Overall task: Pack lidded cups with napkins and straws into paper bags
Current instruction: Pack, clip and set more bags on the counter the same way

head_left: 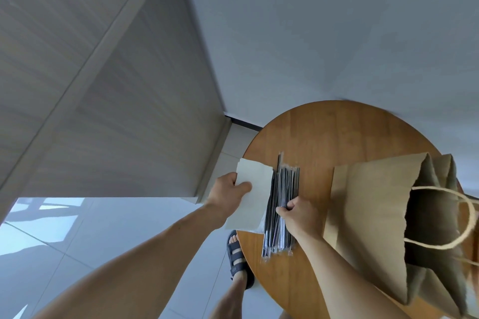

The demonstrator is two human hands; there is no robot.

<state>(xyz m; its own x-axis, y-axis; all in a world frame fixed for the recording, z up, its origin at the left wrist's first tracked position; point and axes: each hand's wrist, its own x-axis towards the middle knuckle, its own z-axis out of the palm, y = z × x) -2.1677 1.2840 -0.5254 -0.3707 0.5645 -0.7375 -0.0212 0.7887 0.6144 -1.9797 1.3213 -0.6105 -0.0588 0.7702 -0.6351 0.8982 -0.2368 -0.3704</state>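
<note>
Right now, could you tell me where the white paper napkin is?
Head view: the left hand holds the white paper napkin at the left edge of the round wooden table, beside the black wrapped straws.

White napkin [252, 197], flat and rectangular, is held over the left edge of the table [324, 137], pinched along one long side by the left hand [228, 191]. Just beside it, a heap of black straws [281, 215] in clear wrappers lies lengthwise on the wood, the right hand [298, 215] pinching its middle. Further right, a brown paper bag [370, 210] lies on its side, mouth gaping, its twisted handle [467, 217] looping out.
</note>
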